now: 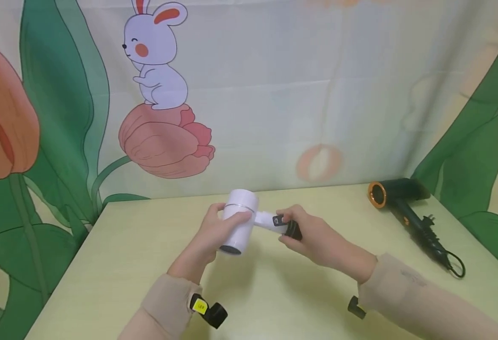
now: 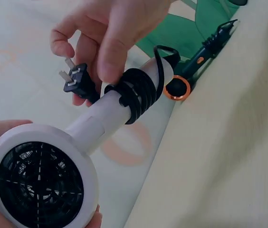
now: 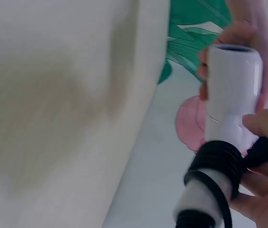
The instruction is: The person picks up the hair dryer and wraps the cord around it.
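A white hair dryer (image 1: 241,226), its handle pointing right, is held up above the table. My left hand (image 1: 219,229) grips its barrel, thumb across the near side. The dark intake grille (image 2: 41,185) faces the left wrist camera. A black cord (image 2: 141,92) is wound in several turns round the handle (image 2: 93,121). The two-pin plug (image 2: 81,83) sticks out beside the coils, its metal pins bare. My right hand (image 1: 312,233) is at the handle, its thumb and curled fingers about the plug; the fingertips behind it are partly hidden.
A black hair dryer (image 1: 401,193) with a copper-coloured rim lies at the table's right side, its cord bundled at its handle. Behind the pale table (image 1: 147,264) hangs a cloth (image 1: 257,94) printed with a rabbit and tulips. Small black wrist cameras sit at both sleeves.
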Demonstrator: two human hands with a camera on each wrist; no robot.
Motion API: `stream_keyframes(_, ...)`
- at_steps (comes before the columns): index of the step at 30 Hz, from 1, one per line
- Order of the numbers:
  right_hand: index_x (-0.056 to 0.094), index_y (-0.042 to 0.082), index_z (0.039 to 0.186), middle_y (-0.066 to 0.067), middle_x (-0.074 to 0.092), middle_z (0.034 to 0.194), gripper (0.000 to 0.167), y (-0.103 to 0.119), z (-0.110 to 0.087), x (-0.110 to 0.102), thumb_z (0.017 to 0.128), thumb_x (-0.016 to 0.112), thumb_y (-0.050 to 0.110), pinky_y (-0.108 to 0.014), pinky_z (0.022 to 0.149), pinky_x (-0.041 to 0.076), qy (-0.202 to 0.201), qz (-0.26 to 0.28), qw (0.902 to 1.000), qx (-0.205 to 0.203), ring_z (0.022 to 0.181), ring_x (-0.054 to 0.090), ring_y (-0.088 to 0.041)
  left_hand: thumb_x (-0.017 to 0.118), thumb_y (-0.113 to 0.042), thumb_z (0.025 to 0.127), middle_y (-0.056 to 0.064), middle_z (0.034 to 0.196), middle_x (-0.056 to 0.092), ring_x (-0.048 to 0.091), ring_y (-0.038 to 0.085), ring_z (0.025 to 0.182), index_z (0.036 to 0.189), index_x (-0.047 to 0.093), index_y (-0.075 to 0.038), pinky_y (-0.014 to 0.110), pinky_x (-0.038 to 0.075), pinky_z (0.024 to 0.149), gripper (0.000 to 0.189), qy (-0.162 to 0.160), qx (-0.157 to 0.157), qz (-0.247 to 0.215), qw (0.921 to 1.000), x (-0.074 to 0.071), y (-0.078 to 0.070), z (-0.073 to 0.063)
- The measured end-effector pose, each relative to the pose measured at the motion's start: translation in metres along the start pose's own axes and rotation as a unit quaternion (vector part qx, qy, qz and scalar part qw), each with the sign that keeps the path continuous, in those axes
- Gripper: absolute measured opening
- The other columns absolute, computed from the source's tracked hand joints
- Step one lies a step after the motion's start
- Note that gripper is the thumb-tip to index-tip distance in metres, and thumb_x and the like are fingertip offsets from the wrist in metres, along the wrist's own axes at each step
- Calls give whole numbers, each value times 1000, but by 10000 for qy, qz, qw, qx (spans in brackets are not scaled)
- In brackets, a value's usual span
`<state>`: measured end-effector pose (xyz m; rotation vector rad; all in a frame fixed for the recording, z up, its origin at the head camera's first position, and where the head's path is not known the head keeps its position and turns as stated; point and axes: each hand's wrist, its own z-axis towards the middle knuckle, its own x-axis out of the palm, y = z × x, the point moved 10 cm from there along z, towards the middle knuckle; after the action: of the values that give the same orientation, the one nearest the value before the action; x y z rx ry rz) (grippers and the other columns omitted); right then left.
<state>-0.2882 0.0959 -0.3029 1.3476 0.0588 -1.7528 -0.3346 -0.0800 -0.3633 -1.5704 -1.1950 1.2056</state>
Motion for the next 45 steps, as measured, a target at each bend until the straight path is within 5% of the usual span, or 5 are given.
stream_keyframes(13, 51, -1, 118, -10, 64, 101, 63, -19, -15, 13, 67, 84, 15, -34, 70, 55, -1814, -3127, 9245, -1205, 82, 63, -22, 64, -48, 81, 17, 117, 47, 56, 25, 91, 133, 27, -3, 34, 56, 62, 78, 253, -1130, -356, 9926, 34, 15, 22)
stream_keyframes(18, 54, -1, 119, -10, 65, 97, 59, -47, -19, 2, 70, 83, 16, -35, 70, 53, -1771, -2511, 9488, -735, 84, 62, -23, 55, -55, 84, 17, 113, 55, 60, 26, 86, 132, 41, -5, 40, 57, 63, 71, 665, -1126, -527, 9900, 49, 6, 25)
stream_keyframes(24, 47, 2, 130, -19, 65, 111, 66, -128, -38, -10, 77, 79, 26, -38, 76, 54, -1271, -27, 9772, 1699, 97, 64, -29, 45, -66, 86, 24, 129, 55, 66, 34, 95, 146, 30, -15, 41, 57, 75, 80, 789, -763, -181, 9938, 48, -16, 16)
stream_keyframes(38, 40, -11, 134, 0, 62, 85, 76, -254, -118, 1, 86, 67, 42, -25, 65, 52, -1118, 3811, 7791, 4850, 73, 59, -10, 51, -50, 92, 17, 133, 54, 61, 35, 109, 143, 34, -13, 40, 53, 84, 65, 692, -582, 84, 9959, 30, 10, 21)
stream_keyframes(45, 33, -12, 136, -1, 59, 83, 77, -265, -132, -2, 87, 66, 38, -25, 65, 54, -1233, 4187, 7366, 5166, 71, 59, -10, 50, -53, 91, 16, 133, 54, 61, 34, 110, 143, 30, -13, 38, 53, 85, 69, 724, -528, -112, 9959, 31, 13, 20)
